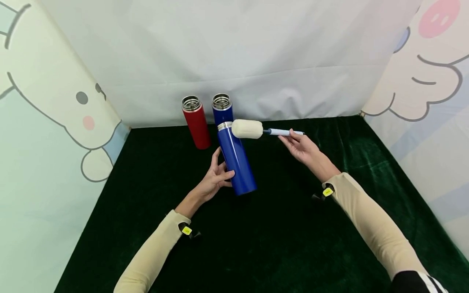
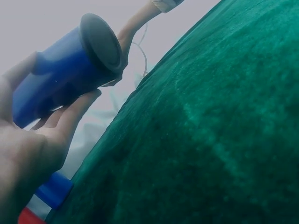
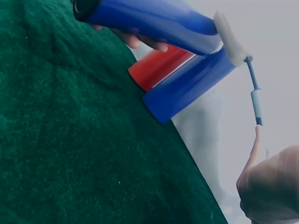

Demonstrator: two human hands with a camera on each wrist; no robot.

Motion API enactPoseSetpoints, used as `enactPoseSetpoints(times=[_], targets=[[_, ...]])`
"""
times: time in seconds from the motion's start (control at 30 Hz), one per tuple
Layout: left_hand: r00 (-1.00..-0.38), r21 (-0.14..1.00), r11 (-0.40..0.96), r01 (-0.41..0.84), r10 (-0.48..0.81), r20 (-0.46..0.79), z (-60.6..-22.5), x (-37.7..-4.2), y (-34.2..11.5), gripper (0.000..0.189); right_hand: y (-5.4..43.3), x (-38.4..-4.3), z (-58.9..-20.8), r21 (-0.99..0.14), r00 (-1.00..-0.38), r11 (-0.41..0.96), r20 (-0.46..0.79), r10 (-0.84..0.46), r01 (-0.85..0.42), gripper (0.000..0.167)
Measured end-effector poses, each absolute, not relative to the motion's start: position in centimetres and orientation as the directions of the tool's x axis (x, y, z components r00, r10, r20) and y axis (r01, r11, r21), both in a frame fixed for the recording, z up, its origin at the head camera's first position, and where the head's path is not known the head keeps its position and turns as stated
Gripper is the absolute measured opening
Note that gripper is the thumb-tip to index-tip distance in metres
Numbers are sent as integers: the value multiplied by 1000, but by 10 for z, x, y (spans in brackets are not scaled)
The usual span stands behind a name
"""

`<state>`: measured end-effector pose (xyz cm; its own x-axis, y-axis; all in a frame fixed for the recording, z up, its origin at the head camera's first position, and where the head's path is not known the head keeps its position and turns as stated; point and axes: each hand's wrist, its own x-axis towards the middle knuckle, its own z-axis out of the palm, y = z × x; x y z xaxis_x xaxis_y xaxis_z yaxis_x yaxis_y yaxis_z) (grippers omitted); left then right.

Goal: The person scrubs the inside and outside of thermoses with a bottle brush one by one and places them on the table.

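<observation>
The left hand (image 1: 216, 177) holds a blue bottle (image 1: 237, 162) off the green cloth (image 1: 293, 236), mid-frame. The right hand (image 1: 302, 149), right of the middle, pinches a sponge brush (image 1: 271, 131) by its handle. A loose grip could drop the bottle, or a bump could tip the back blue bottle (image 1: 222, 116) or red bottle (image 1: 198, 128). The held bottle's long way runs steeply, mouth to upper left, bottom to lower right; the brush lies nearly level, sponge pointing left.
</observation>
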<state>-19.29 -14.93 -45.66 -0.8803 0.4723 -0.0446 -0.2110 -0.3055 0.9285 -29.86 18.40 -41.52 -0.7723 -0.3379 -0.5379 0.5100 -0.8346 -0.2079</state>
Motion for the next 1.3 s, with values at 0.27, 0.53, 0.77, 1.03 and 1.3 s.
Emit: enactPoseSetpoints(times=[0.27,0.53,0.77,1.03,1.3], targets=[[-900,914,-341,-219,432,-54,-454,-192,-153,94,193,-287,-420,-227,-760,-788,-507,-406,572,38],[-909,906,-371,-206,416,-37,-454,-192,-155,97,204,-272,-427,-248,-737,-732,-477,-478,635,26],[-906,915,-355,-193,422,-27,-453,-191,-156,99,218,-262,-433,-268,-717,-695,-481,-504,668,20],[-912,923,-330,-199,408,-50,-449,-191,-159,94,230,-258,-435,-305,-706,-651,-466,-534,695,15],[-919,951,-263,-163,390,-50,-443,-193,-165,99,237,-257,-433,-336,-721,-645,-425,-547,687,7]])
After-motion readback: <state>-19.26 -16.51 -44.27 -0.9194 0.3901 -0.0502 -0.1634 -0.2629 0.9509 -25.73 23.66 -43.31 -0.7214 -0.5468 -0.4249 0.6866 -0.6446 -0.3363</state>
